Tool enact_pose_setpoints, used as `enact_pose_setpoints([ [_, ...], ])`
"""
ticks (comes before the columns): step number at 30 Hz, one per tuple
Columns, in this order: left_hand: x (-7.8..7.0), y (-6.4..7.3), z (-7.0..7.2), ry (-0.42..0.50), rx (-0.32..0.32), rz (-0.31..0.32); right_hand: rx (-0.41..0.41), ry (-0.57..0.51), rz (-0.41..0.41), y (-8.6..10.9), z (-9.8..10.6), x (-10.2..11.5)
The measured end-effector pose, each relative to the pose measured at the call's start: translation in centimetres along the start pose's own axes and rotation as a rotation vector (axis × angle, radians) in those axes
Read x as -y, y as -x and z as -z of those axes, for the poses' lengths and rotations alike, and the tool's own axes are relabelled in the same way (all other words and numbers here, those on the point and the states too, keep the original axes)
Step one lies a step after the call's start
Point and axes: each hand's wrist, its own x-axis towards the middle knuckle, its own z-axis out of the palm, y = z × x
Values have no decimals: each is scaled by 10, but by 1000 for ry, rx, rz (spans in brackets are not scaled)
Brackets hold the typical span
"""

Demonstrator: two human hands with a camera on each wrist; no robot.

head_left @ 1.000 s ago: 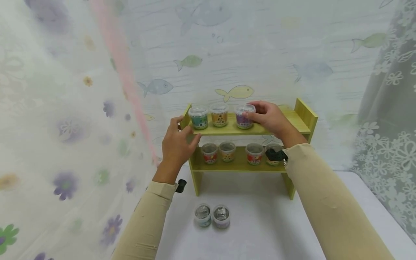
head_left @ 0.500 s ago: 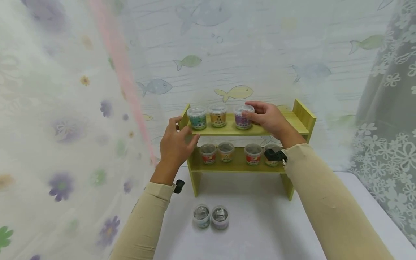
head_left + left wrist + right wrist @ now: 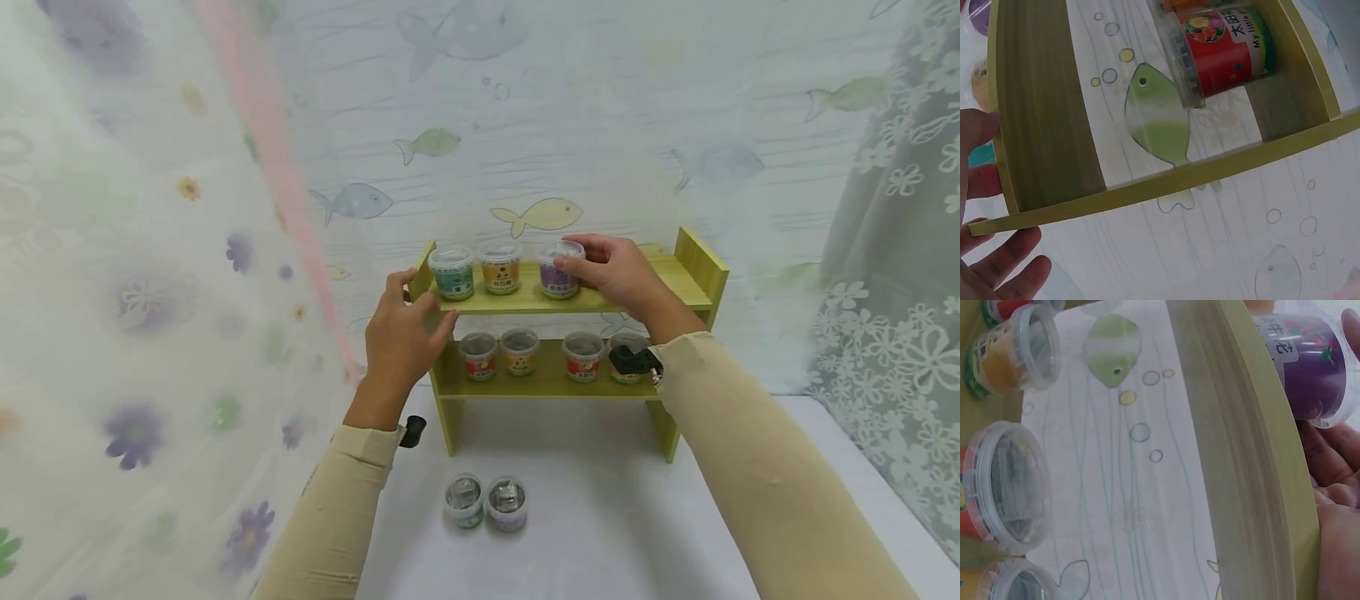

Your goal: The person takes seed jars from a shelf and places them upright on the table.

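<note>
My right hand point(image 3: 618, 271) holds a lidded plastic cup with a purple label point(image 3: 558, 272) on the top board of a yellow-green two-tier wooden shelf point(image 3: 645, 306). Thumb and fingers lie on opposite sides of that cup, near its clear lid. At the shelf's left end my left hand point(image 3: 401, 337) grips the side panel point(image 3: 1054, 219), some fingers outside it and the thumb at the top board's front edge. Beside those fingers stands a teal-labelled cup point(image 3: 453, 275). An orange-labelled cup point(image 3: 500, 270) stands between it and the purple one.
On the lower board are two red-labelled cups point(image 3: 478, 358) point(image 3: 582, 358) and two orange-labelled ones point(image 3: 520, 353) point(image 3: 1000, 356). Two more lidded cups point(image 3: 464, 502) point(image 3: 507, 505) stand on the white table point(image 3: 600, 533) in front. A fish-print curtain point(image 3: 600, 108) hangs behind.
The head view has shifted slightly. Both hands keep their places, the right on the purple-labelled cup and the left at the shelf's end.
</note>
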Motion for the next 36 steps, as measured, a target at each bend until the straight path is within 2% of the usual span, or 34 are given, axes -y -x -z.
enact_pose_setpoints([
  [10, -1, -2, 4, 9, 19, 7, -12, 109, 3, 0, -1, 3],
  [21, 2, -3, -1, 12, 22, 0, -54, 183, 30, 8, 0, 7],
  [30, 2, -3, 0, 10, 25, -2, -63, 113, 32, 21, -1, 14],
  [36, 3, -2, 0, 11, 29, 9, -60, 113, 39, 29, -5, 20],
])
